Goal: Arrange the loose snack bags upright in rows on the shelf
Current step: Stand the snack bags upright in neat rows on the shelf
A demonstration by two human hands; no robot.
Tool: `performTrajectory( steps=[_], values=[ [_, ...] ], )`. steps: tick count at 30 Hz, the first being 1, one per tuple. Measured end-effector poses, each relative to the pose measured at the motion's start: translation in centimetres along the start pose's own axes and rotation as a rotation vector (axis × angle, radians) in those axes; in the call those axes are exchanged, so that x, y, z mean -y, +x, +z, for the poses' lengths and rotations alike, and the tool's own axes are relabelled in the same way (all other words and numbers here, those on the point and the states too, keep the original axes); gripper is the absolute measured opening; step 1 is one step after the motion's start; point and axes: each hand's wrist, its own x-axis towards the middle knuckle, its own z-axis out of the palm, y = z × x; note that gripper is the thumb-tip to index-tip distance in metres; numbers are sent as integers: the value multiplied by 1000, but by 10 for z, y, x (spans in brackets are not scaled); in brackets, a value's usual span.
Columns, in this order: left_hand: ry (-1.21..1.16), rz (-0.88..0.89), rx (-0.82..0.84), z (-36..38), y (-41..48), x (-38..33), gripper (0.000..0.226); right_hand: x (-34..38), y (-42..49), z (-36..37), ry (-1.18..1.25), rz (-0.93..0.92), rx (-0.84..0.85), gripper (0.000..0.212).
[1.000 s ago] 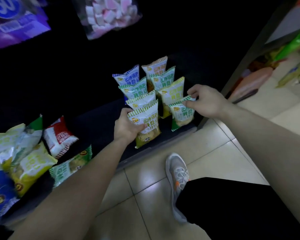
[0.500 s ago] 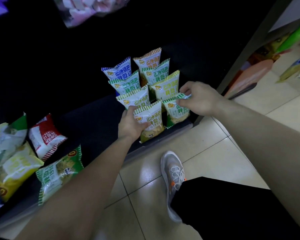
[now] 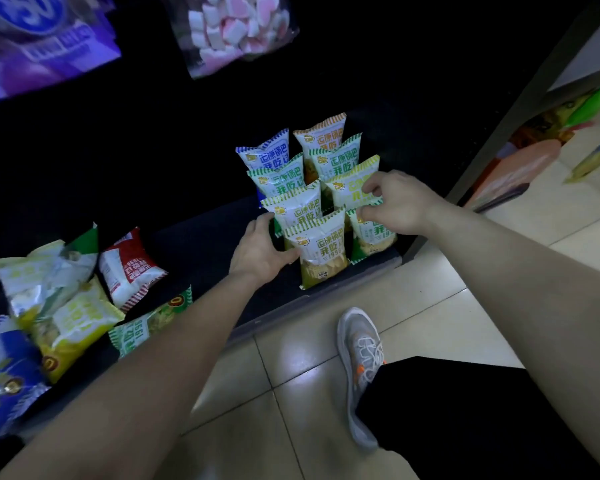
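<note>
Several small snack bags stand upright in two rows at the right end of the dark bottom shelf point(image 3: 201, 244). My left hand point(image 3: 260, 249) grips the left side of the front olive-green bag point(image 3: 321, 249). My right hand point(image 3: 400, 202) pinches the top edge of the front green bag point(image 3: 373, 233) in the right row. Behind them stand a yellow-green bag point(image 3: 352, 188) and blue and orange ones. Loose bags lie flat at the left: a red bag point(image 3: 129, 268), a green one point(image 3: 149, 327), a yellow one point(image 3: 73, 323), a blue one point(image 3: 7, 372).
A shelf upright point(image 3: 520, 105) bounds the rows on the right. Above hang a marshmallow bag point(image 3: 236, 29) and a purple package point(image 3: 42, 39). My shoe point(image 3: 361, 362) and dark trouser leg stand on the tiled floor just before the shelf edge.
Both hands keep hold of the front bags, with only small shifts. The camera view has tilted, bringing the loose pile at the left more into view.
</note>
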Motion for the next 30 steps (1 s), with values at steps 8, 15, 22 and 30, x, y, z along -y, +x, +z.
performTrajectory(
  steps=[8, 15, 22, 30],
  values=[
    [159, -25, -46, -125, -50, 53, 97, 91, 1, 18, -93, -128, 33, 62],
    [281, -131, 1, -227, -125, 120, 89, 200, -7, 69, -66, -329, 94, 60],
    [256, -288, 96, -266, -159, 188, 80, 278, -13, 151, -389, -463, 239, 64],
    [324, -288, 212, -260, -152, 238, 81, 297, 21, 263, -396, -456, 517, 78]
  ],
)
